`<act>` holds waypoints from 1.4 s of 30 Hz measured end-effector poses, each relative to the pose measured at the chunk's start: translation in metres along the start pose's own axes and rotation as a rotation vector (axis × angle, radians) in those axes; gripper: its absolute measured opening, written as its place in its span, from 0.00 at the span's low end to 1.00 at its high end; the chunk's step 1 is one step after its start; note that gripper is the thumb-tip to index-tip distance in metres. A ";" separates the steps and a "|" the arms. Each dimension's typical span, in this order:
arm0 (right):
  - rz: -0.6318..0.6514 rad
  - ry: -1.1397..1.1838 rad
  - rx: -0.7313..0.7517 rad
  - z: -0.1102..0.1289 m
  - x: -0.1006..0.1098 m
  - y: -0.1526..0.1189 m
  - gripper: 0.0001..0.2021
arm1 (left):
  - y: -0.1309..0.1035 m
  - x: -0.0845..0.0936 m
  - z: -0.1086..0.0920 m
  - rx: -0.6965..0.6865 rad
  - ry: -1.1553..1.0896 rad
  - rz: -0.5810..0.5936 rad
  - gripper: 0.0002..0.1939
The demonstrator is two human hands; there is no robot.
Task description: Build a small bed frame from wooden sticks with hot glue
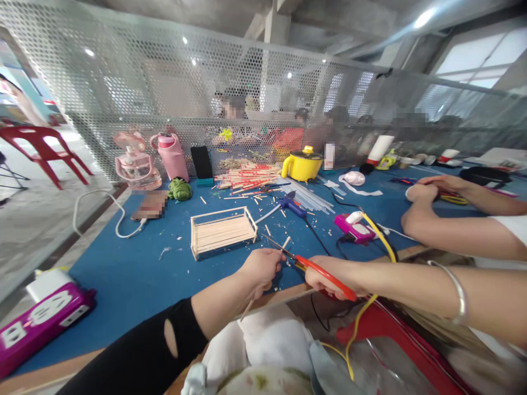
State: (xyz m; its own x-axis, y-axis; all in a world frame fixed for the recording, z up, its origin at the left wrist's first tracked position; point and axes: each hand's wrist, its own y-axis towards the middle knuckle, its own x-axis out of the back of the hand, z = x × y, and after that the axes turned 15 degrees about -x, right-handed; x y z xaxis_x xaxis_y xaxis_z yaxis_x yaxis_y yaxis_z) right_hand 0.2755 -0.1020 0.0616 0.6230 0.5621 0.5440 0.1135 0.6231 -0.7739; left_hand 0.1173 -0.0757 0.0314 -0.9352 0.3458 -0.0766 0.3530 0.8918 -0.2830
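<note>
My left hand (260, 271) is closed around a thin wooden stick (247, 310), which pokes out below the fist toward my lap. Above the fingers, a stick end (286, 241) lies at the blades of a pair of scissors (307, 263). My right hand (327, 280) grips the red handles; whether the blades touch the wood I cannot tell. Beyond my left hand sits a small bed-like frame of wooden sticks (224, 233), with slats and corner posts. A blue glue gun (293, 207) rests on the table behind the scissors.
Red-tipped sticks (249, 178), clear glue sticks (308, 196) and a yellow pot (304, 165) stand or lie toward the mesh partition. Purple power strips (357, 227) have cables trailing nearby. At the right, another person's hands (428, 189) work over the blue table (135, 280).
</note>
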 end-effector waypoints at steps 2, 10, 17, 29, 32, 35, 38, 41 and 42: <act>-0.001 -0.005 -0.032 0.003 -0.001 -0.001 0.10 | 0.001 0.002 0.000 0.017 0.003 0.003 0.07; -0.018 0.054 -0.176 0.009 -0.004 -0.006 0.12 | 0.005 0.002 0.001 0.037 0.032 0.027 0.07; -0.018 0.214 -0.148 0.004 0.021 -0.012 0.11 | -0.019 0.028 -0.003 -0.143 0.197 0.181 0.11; -0.166 -0.402 -0.300 0.063 0.059 0.043 0.27 | -0.030 0.047 -0.008 -0.495 0.676 0.399 0.15; -0.182 -0.484 -0.238 0.070 0.058 0.049 0.31 | -0.026 0.053 -0.009 -0.558 0.747 0.400 0.17; -0.224 -0.510 -0.191 0.070 0.068 0.057 0.33 | -0.022 0.059 -0.010 -0.604 0.825 0.397 0.17; -0.409 -0.510 -0.101 0.063 0.090 0.067 0.30 | -0.020 0.063 -0.010 -0.631 0.900 0.404 0.16; -0.687 -0.480 0.013 0.054 0.109 0.079 0.23 | -0.017 0.068 -0.001 -0.690 0.955 0.462 0.14; -0.755 -0.469 0.040 0.051 0.113 0.085 0.21 | -0.016 0.069 0.003 -0.720 0.971 0.483 0.13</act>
State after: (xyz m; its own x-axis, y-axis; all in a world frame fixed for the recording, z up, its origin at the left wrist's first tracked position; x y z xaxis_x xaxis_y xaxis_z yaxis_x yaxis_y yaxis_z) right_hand 0.3161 0.0421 0.0738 0.0108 0.1535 0.9881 0.3329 0.9312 -0.1483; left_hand 0.0470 -0.0669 0.0272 -0.4136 0.4720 0.7786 0.8653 0.4697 0.1750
